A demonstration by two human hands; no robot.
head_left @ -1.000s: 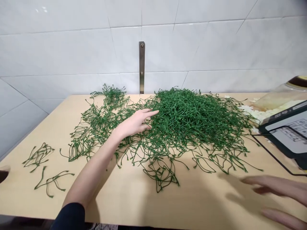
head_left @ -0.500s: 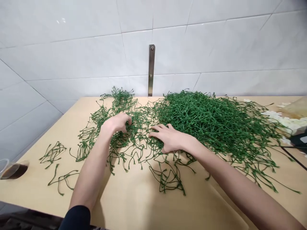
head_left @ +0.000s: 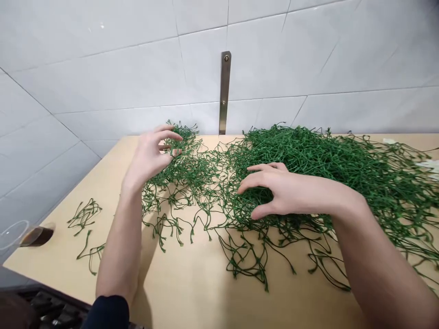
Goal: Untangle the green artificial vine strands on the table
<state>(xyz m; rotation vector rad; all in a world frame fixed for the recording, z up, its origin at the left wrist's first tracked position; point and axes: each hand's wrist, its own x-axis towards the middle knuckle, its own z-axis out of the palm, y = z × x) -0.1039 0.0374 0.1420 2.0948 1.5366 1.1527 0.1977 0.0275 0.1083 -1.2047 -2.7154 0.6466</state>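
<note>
Many thin green cords with knotted or frayed ends lie tangled on a wooden table. The biggest heap of green cords (head_left: 308,155) spreads over the right half. My right hand (head_left: 270,187) is at its left side, fingers apart and curved, with no cord plainly gripped. A looser patch of cords (head_left: 192,171) lies left of the heap. Above the far left part of that patch is my left hand (head_left: 154,153), its fingers spread and curled; nothing shows held in it. Single strands (head_left: 243,262) lie toward the front.
A clear plastic cup (head_left: 36,235) with dark liquid lies or leans at the table's left edge. A small cord bunch (head_left: 85,214) lies near it. White pieces (head_left: 428,167) show at the far right. Behind the table (head_left: 192,292) rises a tiled wall with a metal strip (head_left: 224,93).
My left hand has moved away toward the wall and left, its fingers spreading. The right hand has shifted right against the heap. The view has turned slightly.
</note>
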